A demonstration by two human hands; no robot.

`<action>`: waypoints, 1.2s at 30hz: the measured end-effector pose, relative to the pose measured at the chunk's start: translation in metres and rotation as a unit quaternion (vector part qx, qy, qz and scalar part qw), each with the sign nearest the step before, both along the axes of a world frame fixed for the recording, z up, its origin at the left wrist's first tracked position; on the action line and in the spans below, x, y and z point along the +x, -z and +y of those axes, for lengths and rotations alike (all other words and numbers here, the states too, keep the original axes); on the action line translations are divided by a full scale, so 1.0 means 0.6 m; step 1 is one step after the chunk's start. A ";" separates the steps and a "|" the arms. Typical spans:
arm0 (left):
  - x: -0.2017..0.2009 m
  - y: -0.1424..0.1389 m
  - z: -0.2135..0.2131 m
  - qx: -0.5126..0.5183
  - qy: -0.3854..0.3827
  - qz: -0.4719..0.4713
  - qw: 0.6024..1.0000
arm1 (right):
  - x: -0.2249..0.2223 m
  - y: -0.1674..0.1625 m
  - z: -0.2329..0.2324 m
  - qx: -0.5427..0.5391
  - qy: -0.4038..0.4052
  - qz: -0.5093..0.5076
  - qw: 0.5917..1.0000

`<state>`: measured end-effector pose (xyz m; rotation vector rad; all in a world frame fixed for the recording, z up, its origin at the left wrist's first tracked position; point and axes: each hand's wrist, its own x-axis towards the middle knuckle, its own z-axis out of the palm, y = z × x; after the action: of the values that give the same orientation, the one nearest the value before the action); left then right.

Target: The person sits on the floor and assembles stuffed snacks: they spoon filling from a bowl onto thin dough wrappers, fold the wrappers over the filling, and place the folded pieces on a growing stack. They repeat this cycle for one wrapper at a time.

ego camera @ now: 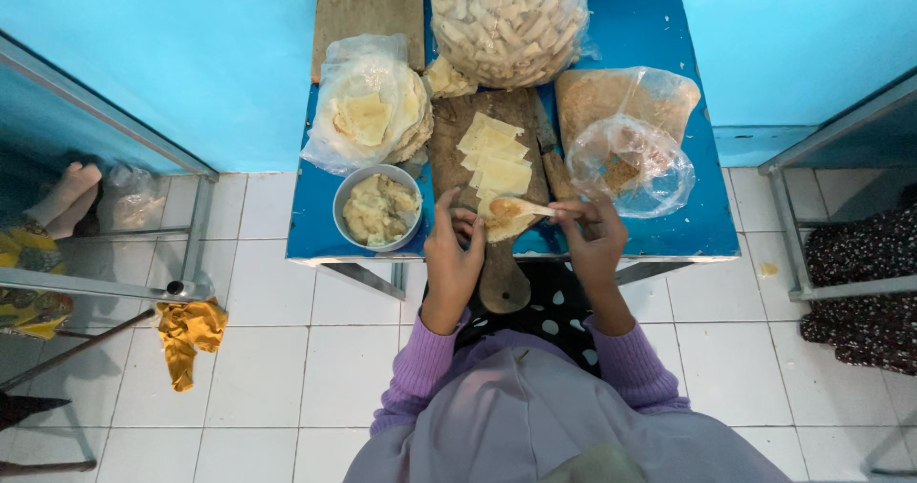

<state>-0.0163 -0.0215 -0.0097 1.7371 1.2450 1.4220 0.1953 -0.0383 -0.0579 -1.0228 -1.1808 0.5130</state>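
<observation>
Over the near edge of a small blue worktop (pixel 669 225), seen from the head camera, both hands work above a wooden cutting board (pixel 487 139) whose handle hangs past the edge toward the person. The left hand (pixel 451 254) is curled loosely against a pale square wrapper (pixel 506 223) lying at the board's near end, fingertips touching it. The right hand (pixel 594 239) is closed around the handle of a spoon (pixel 521 208), pinched between thumb and fingers; the spoon's bowl carries a bit of filling and sits right over that wrapper.

Farther up the board, a row of more pale wrappers (pixel 495 153) overlaps in a line. Just left of the board stands a round metal bowl (pixel 378 208) of lumpy yellowish filling. Behind the bowl lies a clear plastic bag (pixel 368 110) with flat round sheets in it. At the far edge a large clear bag of finished rolls (pixel 506 20) stands. To the right of the board, an open bag of brown crumbs (pixel 626 129) rests on the worktop.

An orange cloth (pixel 189 335) hangs from a metal frame at left, above white floor tiles.
</observation>
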 end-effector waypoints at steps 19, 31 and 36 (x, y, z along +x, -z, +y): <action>0.001 -0.005 -0.007 0.029 0.046 0.033 0.998 | 0.052 -0.055 -0.024 0.027 0.323 -0.371 0.870; -0.003 -0.010 -0.005 0.102 0.038 0.090 0.990 | -0.054 -0.042 0.002 -0.051 0.110 -0.305 0.945; -0.007 -0.014 -0.006 0.094 0.058 0.108 0.988 | -0.068 -0.024 0.009 -0.046 0.057 -0.214 0.974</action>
<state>-0.0203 -0.0254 -0.0012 2.1041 1.1256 1.3479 0.1548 -0.0328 -0.0435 -1.3154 -1.4766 0.2622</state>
